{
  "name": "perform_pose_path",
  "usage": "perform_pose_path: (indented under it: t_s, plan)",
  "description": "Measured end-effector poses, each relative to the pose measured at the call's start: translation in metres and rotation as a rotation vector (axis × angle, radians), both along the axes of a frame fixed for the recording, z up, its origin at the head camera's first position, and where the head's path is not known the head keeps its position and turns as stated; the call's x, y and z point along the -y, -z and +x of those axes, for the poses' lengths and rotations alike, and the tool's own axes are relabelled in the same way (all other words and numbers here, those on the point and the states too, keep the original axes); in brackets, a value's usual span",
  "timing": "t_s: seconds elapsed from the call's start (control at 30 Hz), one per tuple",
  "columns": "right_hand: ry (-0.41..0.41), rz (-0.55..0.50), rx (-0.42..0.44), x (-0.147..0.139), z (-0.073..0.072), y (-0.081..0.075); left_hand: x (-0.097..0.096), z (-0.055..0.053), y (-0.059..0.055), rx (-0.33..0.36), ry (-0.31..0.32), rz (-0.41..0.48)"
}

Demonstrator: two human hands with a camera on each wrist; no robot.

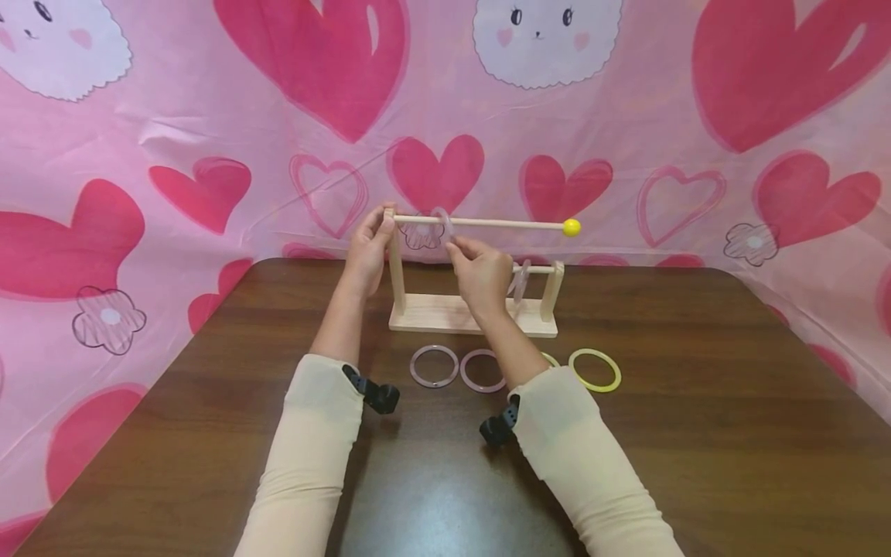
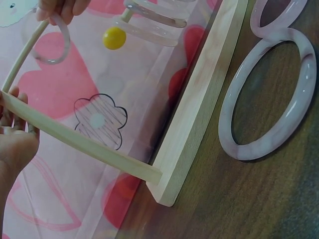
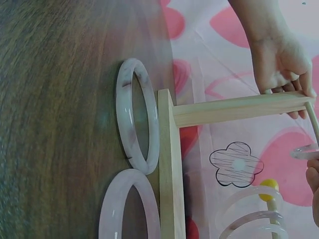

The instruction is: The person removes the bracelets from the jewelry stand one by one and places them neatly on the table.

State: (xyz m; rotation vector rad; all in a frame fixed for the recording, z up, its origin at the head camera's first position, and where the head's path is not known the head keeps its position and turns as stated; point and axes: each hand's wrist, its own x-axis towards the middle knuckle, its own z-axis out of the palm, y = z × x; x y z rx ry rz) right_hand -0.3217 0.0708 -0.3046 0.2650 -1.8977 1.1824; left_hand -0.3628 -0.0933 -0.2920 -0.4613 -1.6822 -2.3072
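Observation:
A pale, translucent bangle (image 1: 447,222) hangs around the upper rod (image 1: 508,223) of a wooden bangle stand (image 1: 431,313). My right hand (image 1: 485,278) pinches that bangle at its lower edge, between thumb and fingers. At the top of the stand's tall left post (image 1: 397,267), my left hand (image 1: 369,247) grips the wood where the rod joins; the left wrist view shows its fingers (image 2: 22,121) behind the post. The upper rod ends in a yellow ball (image 1: 571,227). Several pale bangles (image 3: 251,217) hang on the lower rod, partly hidden by my right hand in the head view.
In front of the stand lie two pale pinkish bangles (image 1: 412,366) and two yellow bangles (image 1: 595,388), one mostly covered by my right forearm. The stand's short right post (image 1: 552,292) carries the lower rod. Behind the brown table (image 1: 209,433) hangs a pink heart-patterned cloth (image 1: 264,116).

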Motion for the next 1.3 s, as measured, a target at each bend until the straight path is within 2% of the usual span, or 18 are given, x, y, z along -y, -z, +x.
perform_pose_path:
  t_s: [0.27, 0.57, 1.07, 1.3]
  plan:
    - [0.030, 0.029, -0.101, -0.003, -0.001, 0.000, 0.000, 0.002, 0.000, -0.012, -0.007, -0.016]
    - [0.018, 0.029, -0.145, -0.003, 0.004, 0.000, 0.000, 0.004, 0.000, -0.026, 0.006, -0.004]
    - [0.003, -0.035, -0.159, -0.006, 0.012, -0.009, 0.001, 0.002, 0.000, -0.005, 0.004, -0.009]
    - [0.017, -0.029, -0.164, -0.014, 0.012, -0.012, 0.000, 0.002, 0.000, -0.014, 0.003, -0.009]
